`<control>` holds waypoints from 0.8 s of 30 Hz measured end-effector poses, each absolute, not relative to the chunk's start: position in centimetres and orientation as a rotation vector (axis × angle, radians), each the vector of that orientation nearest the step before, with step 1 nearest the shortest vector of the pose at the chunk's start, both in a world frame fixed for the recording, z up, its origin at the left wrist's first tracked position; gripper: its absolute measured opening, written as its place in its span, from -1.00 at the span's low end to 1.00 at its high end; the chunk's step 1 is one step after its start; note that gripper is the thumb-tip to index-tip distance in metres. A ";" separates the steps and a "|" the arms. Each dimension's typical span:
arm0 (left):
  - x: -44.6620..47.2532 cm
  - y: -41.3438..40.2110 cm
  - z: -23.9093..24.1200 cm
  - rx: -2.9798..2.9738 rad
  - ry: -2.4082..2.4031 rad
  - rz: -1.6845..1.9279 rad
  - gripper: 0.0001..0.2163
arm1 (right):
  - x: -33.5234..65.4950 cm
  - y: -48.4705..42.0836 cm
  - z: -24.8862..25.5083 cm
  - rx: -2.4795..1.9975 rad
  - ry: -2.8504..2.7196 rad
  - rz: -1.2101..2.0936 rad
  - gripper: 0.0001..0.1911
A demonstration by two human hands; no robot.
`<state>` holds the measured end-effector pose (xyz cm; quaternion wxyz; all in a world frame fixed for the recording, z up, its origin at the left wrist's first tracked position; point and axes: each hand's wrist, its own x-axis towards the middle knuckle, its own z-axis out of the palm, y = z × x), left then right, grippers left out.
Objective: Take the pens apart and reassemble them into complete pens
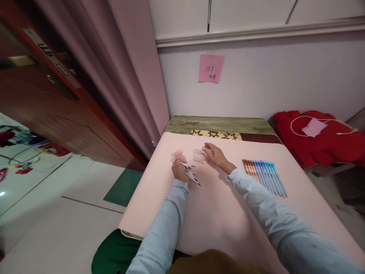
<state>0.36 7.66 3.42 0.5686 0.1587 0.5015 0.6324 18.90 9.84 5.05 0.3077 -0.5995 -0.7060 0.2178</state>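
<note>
My left hand (179,170) is closed around several slim white pens (191,174), whose dark pointed tips stick out to the right. Just beyond it lies a bunch of thin pinkish-orange sticks (179,155), partly hidden by the hand. My right hand (215,155) has its fingers stretched out, with the fingertips beside a blurred cluster of pale, see-through slender pieces (199,155); whether they touch cannot be made out. Right of my right forearm, a neat row of pens (265,177) runs from brown through dark blue to light blue.
A pale pink sheet (211,213) covers most of the table, with a green wood-look strip (242,121) at the back. A pink note (211,68) is on the wall. Red cloth (322,146) with a white cord lies at right; a brown door (57,102) stands left.
</note>
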 end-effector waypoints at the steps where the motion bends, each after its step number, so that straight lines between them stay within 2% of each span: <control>1: 0.9 7.7 3.3 0.403 1.199 1.509 -0.72 | 19.2 8.8 5.1 -1.612 -1.763 0.572 -0.51; 6: 3.2 7.7 2.5 0.560 1.218 1.533 -0.76 | 18.4 3.1 4.9 -1.527 -1.784 0.742 -0.65; 11: 3.7 7.3 1.9 0.704 1.135 1.532 -0.82 | 15.5 0.4 4.9 -1.330 -1.821 1.010 -0.48; 18: 3.3 6.8 1.3 0.724 1.022 1.533 -0.77 | 12.6 -0.9 5.5 -1.806 -2.036 0.799 -0.44; 24: 3.0 6.3 2.5 0.838 0.982 1.519 -0.77 | 11.4 -0.7 4.8 -2.010 -2.008 0.764 -0.73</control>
